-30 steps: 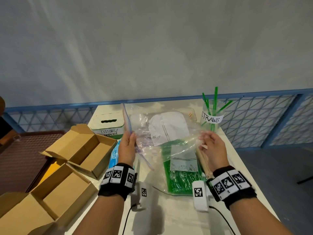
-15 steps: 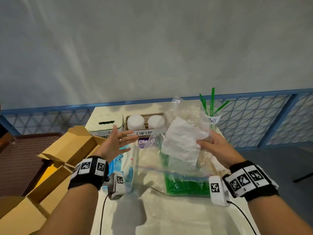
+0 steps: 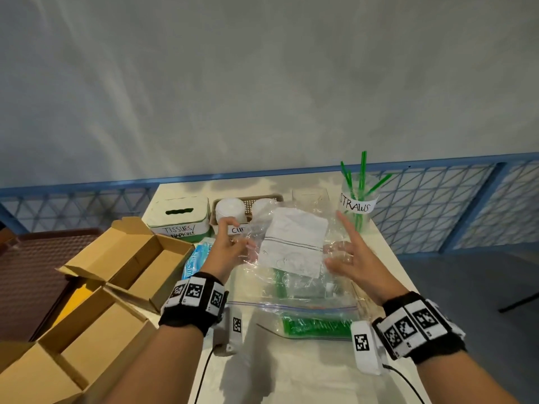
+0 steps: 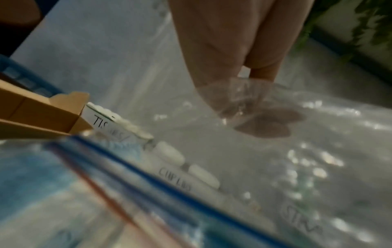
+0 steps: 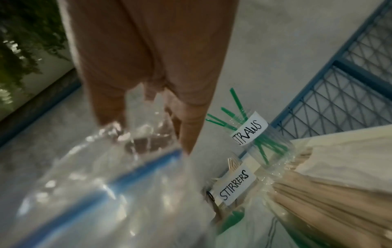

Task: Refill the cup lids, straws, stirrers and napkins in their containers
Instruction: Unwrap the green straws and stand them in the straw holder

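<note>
A clear zip-top bag (image 3: 294,243) is being handled over the middle of the pale table (image 3: 291,374), so the step in hand appears to be getting a supply bag open or out of the way before any container is being refilled. The left hand (image 3: 230,249) is being held against the bag's left edge with its fingers loosely bent behind the crinkled film; whether the plastic is actually being pinched cannot be told. The right hand (image 3: 350,258) is being held released at the bag's right edge, its forefinger stretched toward the straw cup (image 3: 357,205), the other fingers resting on the film. A flat white paper sheet (image 3: 294,243) with thin ruled lines is being seen through the glossy, wrinkled plastic. Beneath it, another zip bag of thin green straws (image 3: 318,325) is lying flat on the table. Along the far edge the containers are standing in a row: the green-and-white tissue box (image 3: 180,217) with a slot in its top, the brown mesh basket (image 3: 264,199) holding round white cup lids (image 3: 230,209), and the clear labelled cup with only a few upright straws. In the right wrist view, the stirrer holder (image 5: 234,184) is being shown just beside that cup, with flat wooden stirrers (image 5: 328,201) bundled close by. A blue tissue pack (image 3: 194,259) is lying at the table's left edge beside open corrugated cardboard boxes (image 3: 131,258). The next move probably calls for the slippery film to be gripped firmly and parted at its zip.
</note>
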Tool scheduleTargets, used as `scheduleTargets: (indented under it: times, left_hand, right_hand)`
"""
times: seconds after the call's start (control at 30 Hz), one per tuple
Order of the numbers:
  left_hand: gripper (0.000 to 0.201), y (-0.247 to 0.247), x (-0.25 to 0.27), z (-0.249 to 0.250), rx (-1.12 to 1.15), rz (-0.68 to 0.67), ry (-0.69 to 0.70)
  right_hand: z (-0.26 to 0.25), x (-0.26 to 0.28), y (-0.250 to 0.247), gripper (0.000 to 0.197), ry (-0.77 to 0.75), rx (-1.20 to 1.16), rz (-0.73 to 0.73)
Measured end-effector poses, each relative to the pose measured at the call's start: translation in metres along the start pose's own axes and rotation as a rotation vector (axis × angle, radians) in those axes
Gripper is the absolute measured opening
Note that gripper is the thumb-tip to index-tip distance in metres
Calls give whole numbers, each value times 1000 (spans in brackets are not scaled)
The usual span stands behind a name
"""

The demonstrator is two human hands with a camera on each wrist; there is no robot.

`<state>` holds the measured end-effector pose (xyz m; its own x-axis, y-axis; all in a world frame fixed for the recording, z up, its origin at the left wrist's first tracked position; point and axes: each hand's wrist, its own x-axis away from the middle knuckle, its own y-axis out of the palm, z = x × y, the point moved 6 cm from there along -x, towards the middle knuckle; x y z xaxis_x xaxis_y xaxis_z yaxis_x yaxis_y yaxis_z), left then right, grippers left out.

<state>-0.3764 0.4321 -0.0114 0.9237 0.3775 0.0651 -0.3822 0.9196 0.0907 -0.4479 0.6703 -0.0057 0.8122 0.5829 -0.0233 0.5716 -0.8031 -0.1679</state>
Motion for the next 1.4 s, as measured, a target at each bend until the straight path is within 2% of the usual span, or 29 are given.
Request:
scheduleTargets:
  times: [0.07,0.1,0.17,0.23,0.3,0.33,0.4,0.47,0.57,0.67,0.73,0.8,0.87,0.93,1.03,1.07,1.13,1.2,1.23,1.3,1.4]
  left_hand:
    - [29,-2,-2,5,-22,-47,35]
    - [29,-4,-3,7,-18,-55,38]
    - [27,-7,-1,10,-46,-53,50]
    - [34,-11,-1,14,-117,-62,91]
    - [44,-20,-1,18,-249,-48,118]
    - [45,-25,-2,19,-368,-25,128]
    - [40,-33,-3,23,-701,30,168]
    - [25,-36,-3,27,-936,69,242]
    - [12,-42,0,34,-973,190,372]
    - [13,-44,9,44,-994,280,497]
    - [9,-33,23,51,-1038,216,641]
    - [10,-15,42,53,-1224,95,833]
    - [16,3,61,42,-1418,-67,954]
    - [28,22,78,19,-1566,-245,999]
    - [47,38,89,-23,-1689,-433,891]
    - [48,41,88,-37,-1699,-448,844]
    - [37,45,82,-62,-1709,-419,754]
    - [27,48,73,-85,-1706,-385,641]
    - [27,49,68,-98,-1712,-389,580]
    - [40,50,61,-122,-1736,-430,460]
    - [45,46,56,-146,-1705,-445,386]
  right_hand:
    - [-1,-4,-6,39,-75,58,93]
    - [0,-5,-11,30,-92,54,149]
    - [-1,-8,-17,29,-86,33,153]
    - [0,-9,-13,51,-50,81,-1]
    - [1,-11,-7,73,-5,419,-125]
    - [1,-12,-7,74,-15,597,-140]
    - [-2,-19,-10,58,-69,783,-89]
    - [-6,-28,-16,35,-98,824,0]
    - [-11,-42,-19,19,-129,883,86]
    - [-11,-60,-16,23,-42,907,147]
    - [-6,-76,-8,23,42,899,105]
    - [2,-92,4,22,122,846,-9]
    - [12,-109,19,21,207,602,-76]
    - [20,-127,34,28,247,331,-93]
    - [29,-147,67,30,273,119,-106]
    - [35,-150,79,27,330,23,-108]
    - [45,-147,103,31,451,-100,-140]
    - [54,-143,117,33,482,-29,-184]
    - [59,-145,120,34,447,84,-193]
    - [67,-147,122,31,330,358,-213]
    - [94,-150,121,37,307,454,-265]
